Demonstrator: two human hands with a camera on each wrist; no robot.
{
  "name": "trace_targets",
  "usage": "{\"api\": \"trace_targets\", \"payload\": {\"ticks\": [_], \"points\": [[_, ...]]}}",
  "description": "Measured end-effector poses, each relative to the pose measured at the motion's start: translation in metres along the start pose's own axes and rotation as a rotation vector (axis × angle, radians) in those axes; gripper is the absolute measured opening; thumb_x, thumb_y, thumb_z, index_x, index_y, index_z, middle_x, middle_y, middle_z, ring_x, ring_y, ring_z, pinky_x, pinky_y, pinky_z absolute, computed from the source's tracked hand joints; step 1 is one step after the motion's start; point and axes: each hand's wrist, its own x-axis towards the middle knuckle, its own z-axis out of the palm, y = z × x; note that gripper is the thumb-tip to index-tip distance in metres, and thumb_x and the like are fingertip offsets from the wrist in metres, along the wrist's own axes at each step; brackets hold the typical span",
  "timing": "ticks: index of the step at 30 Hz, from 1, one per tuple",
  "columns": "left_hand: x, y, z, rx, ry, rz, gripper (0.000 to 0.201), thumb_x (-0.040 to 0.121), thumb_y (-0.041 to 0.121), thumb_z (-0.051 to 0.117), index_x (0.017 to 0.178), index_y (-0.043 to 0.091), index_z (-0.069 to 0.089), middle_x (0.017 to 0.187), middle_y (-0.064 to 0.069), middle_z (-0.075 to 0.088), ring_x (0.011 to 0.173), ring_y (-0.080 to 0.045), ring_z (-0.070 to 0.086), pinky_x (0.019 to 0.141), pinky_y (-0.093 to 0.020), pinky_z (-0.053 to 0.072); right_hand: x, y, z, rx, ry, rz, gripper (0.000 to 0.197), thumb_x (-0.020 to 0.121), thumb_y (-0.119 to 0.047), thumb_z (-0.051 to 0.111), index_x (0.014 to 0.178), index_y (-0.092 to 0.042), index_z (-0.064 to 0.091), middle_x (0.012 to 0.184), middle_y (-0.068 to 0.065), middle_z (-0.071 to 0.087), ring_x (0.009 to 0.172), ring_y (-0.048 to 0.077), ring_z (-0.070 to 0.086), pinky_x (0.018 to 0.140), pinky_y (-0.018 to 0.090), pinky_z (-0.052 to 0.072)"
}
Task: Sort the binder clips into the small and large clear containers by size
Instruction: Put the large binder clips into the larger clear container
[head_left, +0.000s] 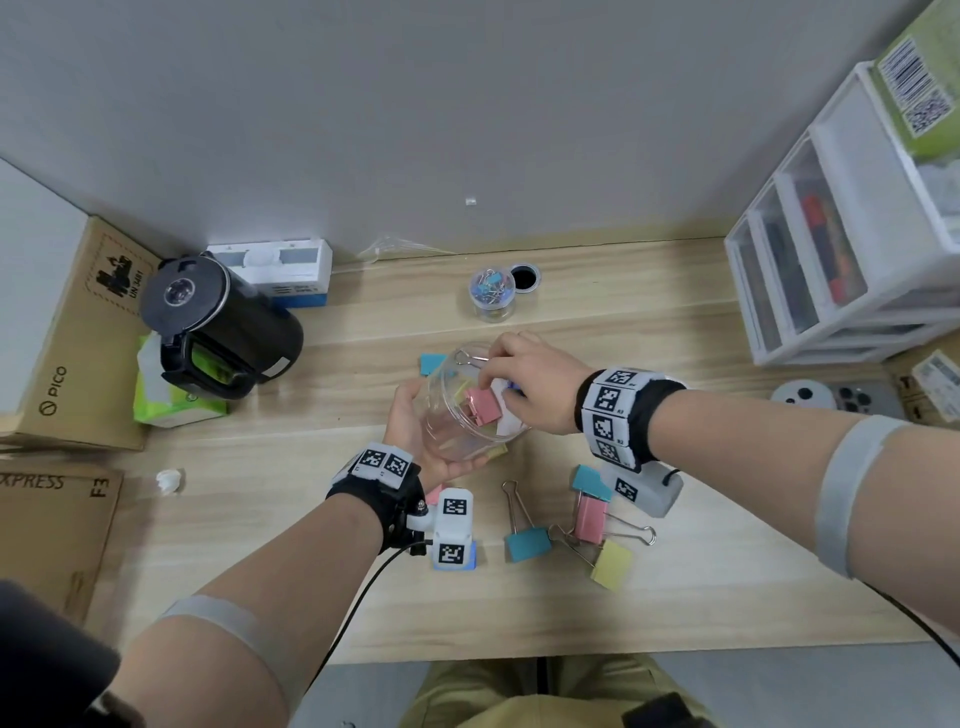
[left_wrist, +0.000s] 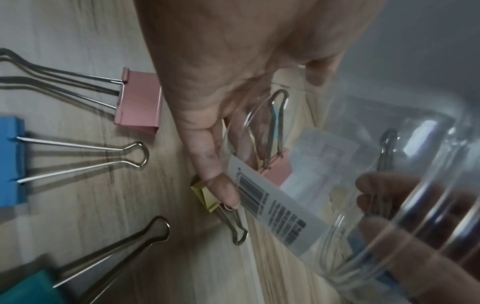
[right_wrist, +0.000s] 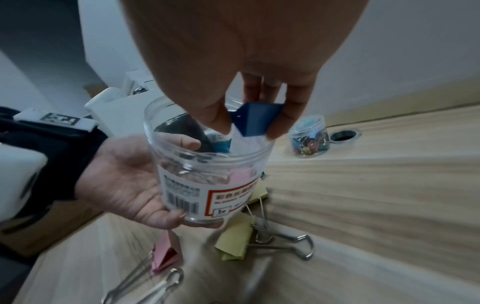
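My left hand (head_left: 415, 423) grips the large clear container (head_left: 467, 415), tilted above the table, with a pink clip (head_left: 484, 405) inside. My right hand (head_left: 501, 379) pinches a dark blue binder clip (right_wrist: 255, 120) between thumb and fingers, right at the container's open mouth (right_wrist: 207, 156). Large clips lie loose on the table: teal (head_left: 527, 543), pink (head_left: 589, 517), yellow (head_left: 612, 565), and a light blue one (head_left: 432, 364) behind the container. The small clear container (head_left: 491, 293), holding several small clips, stands farther back.
A black kettle (head_left: 218, 322) and cardboard boxes (head_left: 78, 338) stand at the left, with a green tissue pack (head_left: 166, 400) between them. A white drawer unit (head_left: 841, 249) fills the right. A cable hole (head_left: 523, 278) sits beside the small container.
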Motion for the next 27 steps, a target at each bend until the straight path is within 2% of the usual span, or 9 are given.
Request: {"api": "trace_targets", "payload": {"ticks": [4, 6, 9, 12, 15, 17, 20, 24, 27], "points": [[0.001, 0.000, 0.000, 0.025, -0.014, 0.000, 0.072, 0.087, 0.060, 0.046, 0.132, 0.007, 0.064, 0.117, -0.019, 0.072, 0.095, -0.039, 0.070, 0.084, -0.048, 0.056, -0.004, -0.005, -0.010, 0.024, -0.140, -0.145, 0.031, 0.082, -0.016, 0.066, 0.113, -0.017, 0.063, 0.112, 0.001, 0.063, 0.101, 0.023, 0.058, 0.086, 0.041, 0.050], [0.001, 0.000, 0.002, 0.060, -0.056, -0.011, 0.070, 0.087, 0.059, 0.044, 0.128, 0.007, 0.067, 0.115, -0.020, 0.072, 0.094, -0.040, 0.070, 0.081, -0.046, 0.056, -0.003, -0.009, -0.009, 0.105, -0.180, -0.099, 0.026, 0.080, -0.018, 0.071, 0.104, -0.013, 0.064, 0.100, 0.001, 0.067, 0.091, 0.021, 0.062, 0.082, 0.038, 0.052], [0.002, -0.001, 0.006, 0.087, -0.082, -0.005, 0.064, 0.089, 0.059, 0.040, 0.111, 0.009, 0.073, 0.109, -0.019, 0.072, 0.095, -0.040, 0.068, 0.080, -0.044, 0.056, 0.002, -0.018, -0.004, 0.234, -0.223, 0.045, 0.021, 0.081, -0.016, 0.070, 0.101, -0.011, 0.066, 0.094, 0.000, 0.070, 0.080, 0.013, 0.064, 0.076, 0.027, 0.054], [0.005, -0.001, 0.005, 0.094, -0.101, -0.007, 0.067, 0.089, 0.061, 0.038, 0.114, 0.009, 0.073, 0.113, -0.020, 0.071, 0.106, -0.044, 0.064, 0.081, -0.045, 0.055, 0.008, -0.022, 0.001, 0.277, -0.265, 0.138, 0.020, 0.083, -0.008, 0.062, 0.101, -0.015, 0.068, 0.090, 0.001, 0.069, 0.067, 0.006, 0.060, 0.063, 0.019, 0.051], [0.009, -0.001, 0.001, 0.053, -0.116, -0.009, 0.069, 0.089, 0.062, 0.039, 0.110, 0.007, 0.074, 0.114, -0.021, 0.071, 0.102, -0.043, 0.066, 0.088, -0.048, 0.053, 0.009, -0.021, 0.004, 0.198, -0.314, 0.117, 0.025, 0.083, -0.009, 0.059, 0.102, -0.022, 0.070, 0.100, -0.001, 0.068, 0.085, 0.014, 0.065, 0.079, 0.029, 0.056], [0.011, -0.002, -0.003, 0.049, -0.125, -0.002, 0.070, 0.089, 0.063, 0.040, 0.114, 0.006, 0.073, 0.116, -0.022, 0.070, 0.101, -0.042, 0.066, 0.092, -0.049, 0.051, 0.007, -0.021, 0.006, 0.152, -0.326, 0.093, 0.024, 0.083, -0.011, 0.062, 0.102, -0.023, 0.072, 0.102, 0.000, 0.067, 0.088, 0.017, 0.065, 0.083, 0.035, 0.056], [0.013, -0.002, -0.006, 0.067, -0.130, 0.010, 0.069, 0.089, 0.063, 0.039, 0.119, 0.009, 0.069, 0.113, -0.021, 0.070, 0.093, -0.038, 0.068, 0.093, -0.050, 0.051, 0.007, -0.023, 0.010, 0.152, -0.272, 0.078, 0.019, 0.078, -0.008, 0.068, 0.096, -0.015, 0.069, 0.093, 0.001, 0.067, 0.083, 0.020, 0.064, 0.078, 0.034, 0.055], [0.012, -0.004, -0.003, 0.092, -0.148, 0.002, 0.065, 0.090, 0.063, 0.040, 0.114, 0.011, 0.070, 0.099, -0.017, 0.071, 0.089, -0.036, 0.066, 0.084, -0.047, 0.052, 0.010, -0.026, 0.011, 0.190, -0.274, 0.140, 0.018, 0.073, -0.012, 0.078, 0.083, -0.017, 0.063, 0.072, -0.008, 0.062, 0.064, 0.007, 0.057, 0.062, 0.020, 0.050], [0.011, -0.005, -0.001, 0.107, -0.160, 0.002, 0.063, 0.089, 0.062, 0.040, 0.113, 0.012, 0.071, 0.101, -0.017, 0.069, 0.088, -0.035, 0.064, 0.080, -0.044, 0.053, 0.011, -0.029, 0.012, 0.152, -0.285, 0.175, 0.017, 0.073, -0.014, 0.077, 0.084, -0.014, 0.064, 0.070, -0.009, 0.061, 0.066, 0.011, 0.057, 0.068, 0.029, 0.054]]}}
